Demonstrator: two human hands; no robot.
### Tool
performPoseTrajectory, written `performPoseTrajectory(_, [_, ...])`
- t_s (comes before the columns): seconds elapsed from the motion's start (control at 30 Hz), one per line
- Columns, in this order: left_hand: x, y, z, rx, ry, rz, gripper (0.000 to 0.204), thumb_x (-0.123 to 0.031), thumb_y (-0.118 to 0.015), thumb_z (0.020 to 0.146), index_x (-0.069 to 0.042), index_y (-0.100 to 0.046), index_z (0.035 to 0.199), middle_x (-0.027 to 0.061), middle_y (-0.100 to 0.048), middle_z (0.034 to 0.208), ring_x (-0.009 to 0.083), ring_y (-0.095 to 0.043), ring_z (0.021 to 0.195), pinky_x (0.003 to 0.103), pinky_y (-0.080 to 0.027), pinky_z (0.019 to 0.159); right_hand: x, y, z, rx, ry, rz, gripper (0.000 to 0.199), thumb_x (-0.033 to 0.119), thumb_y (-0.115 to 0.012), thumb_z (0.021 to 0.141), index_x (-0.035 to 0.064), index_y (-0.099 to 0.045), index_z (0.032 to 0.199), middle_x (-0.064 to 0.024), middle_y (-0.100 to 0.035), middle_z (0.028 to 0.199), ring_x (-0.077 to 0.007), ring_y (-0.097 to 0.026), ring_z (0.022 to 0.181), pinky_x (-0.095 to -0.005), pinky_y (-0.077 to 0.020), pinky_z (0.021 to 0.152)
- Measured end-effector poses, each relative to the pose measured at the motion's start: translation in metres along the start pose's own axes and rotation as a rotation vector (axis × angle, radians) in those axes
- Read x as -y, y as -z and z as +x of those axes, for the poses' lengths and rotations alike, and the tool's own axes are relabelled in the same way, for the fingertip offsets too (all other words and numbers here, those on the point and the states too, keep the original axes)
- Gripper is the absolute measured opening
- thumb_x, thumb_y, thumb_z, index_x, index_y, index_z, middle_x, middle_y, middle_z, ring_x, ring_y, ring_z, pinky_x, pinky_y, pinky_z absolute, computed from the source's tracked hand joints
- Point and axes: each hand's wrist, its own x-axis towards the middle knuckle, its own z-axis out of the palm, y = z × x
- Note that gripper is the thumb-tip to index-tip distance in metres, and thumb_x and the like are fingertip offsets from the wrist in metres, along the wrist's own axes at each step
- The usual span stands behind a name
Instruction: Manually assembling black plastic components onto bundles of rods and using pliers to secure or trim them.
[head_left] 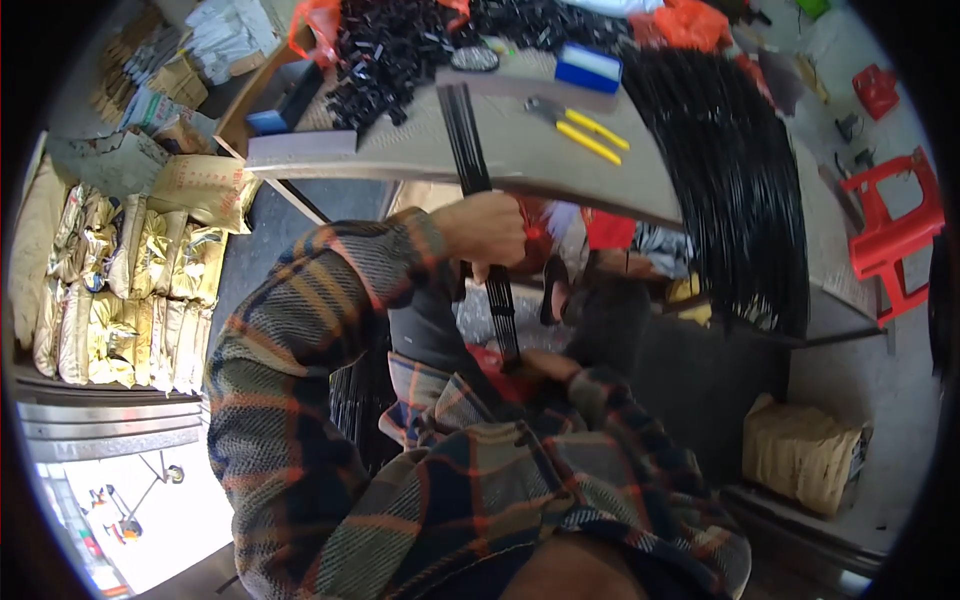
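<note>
A narrow flat bundle of long black strips (pixel 463 135) runs from the table top down over its near edge toward my lap. My left hand (pixel 487 230) is closed around the middle of the bundle, just off the table edge. Lower down, close to my body, my right hand (pixel 547 365) is at the bundle's near end, its fingers apparently closed on it and partly hidden. The strips' far end lies on the cardboard-coloured table top (pixel 520 150). To the right of that end rest yellow-handled pliers (pixel 590 136).
Small black parts (pixel 385 65) lie heaped at the table's back left, near a blue box (pixel 588 70). A thick stack of long black strips (pixel 735 190) hangs over the table's right side. A red stool (pixel 895 225) stands far right; packed sacks (pixel 130 290) sit left.
</note>
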Motion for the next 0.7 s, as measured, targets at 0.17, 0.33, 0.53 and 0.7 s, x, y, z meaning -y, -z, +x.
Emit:
performPoseTrajectory(0.17, [-0.043, -0.019, 0.003, -0.06, -0.092, -0.133, 0.027, -0.038, -0.071, 0.051, -0.013, -0.061, 0.058, -0.0023, -0.06, 0.059, 0.0173, -0.061, 0.067, 0.03, -0.044, 0.054, 0.109, 0.015, -0.007, 0.068, 0.031, 0.17, 0.02, 0.011, -0.063, 0.078, 0.0026, -0.059, 0.095, -0.0018, -0.06, 0.084, -0.0104, -0.054, 0.079, -0.028, -0.0449, 0.075])
performPoseTrajectory(0.33, [-0.056, -0.012, 0.018, -0.139, -0.118, -0.097, 0.016, -0.027, -0.061, 0.063, -0.011, -0.059, 0.06, 0.0003, -0.058, 0.061, 0.0189, -0.059, 0.066, 0.03, -0.043, 0.057, 0.174, 0.031, -0.011, -0.501, 0.369, 0.434, 0.021, 0.009, -0.06, 0.081, 0.0007, -0.058, 0.101, -0.0022, -0.063, 0.086, -0.0072, -0.055, 0.077, -0.0219, -0.0443, 0.071])
performPoseTrajectory(0.53, [-0.094, -0.015, -0.027, -0.728, 0.112, -0.253, 0.031, -0.018, -0.057, 0.074, -0.004, -0.056, 0.101, 0.0089, -0.055, 0.093, 0.0187, -0.051, 0.09, 0.035, -0.041, 0.083, 0.173, 0.034, -0.037, -0.506, 0.311, 0.455, 0.015, 0.01, -0.058, 0.084, -0.0003, -0.061, 0.095, -0.008, -0.064, 0.081, -0.012, -0.06, 0.077, -0.027, -0.0467, 0.068])
performPoseTrajectory(0.7, [-0.124, -0.003, -0.007, -1.099, 0.74, -1.956, 0.031, -0.02, -0.039, 0.094, 0.005, -0.052, 0.106, 0.0055, -0.057, 0.076, 0.0128, -0.055, 0.075, 0.025, -0.044, 0.072, 0.191, 0.038, -0.037, -0.337, 0.353, 0.135, 0.021, 0.015, -0.059, 0.082, 0.0039, -0.059, 0.1, -0.0131, -0.063, 0.087, -0.0173, -0.062, 0.081, -0.0322, -0.0466, 0.071])
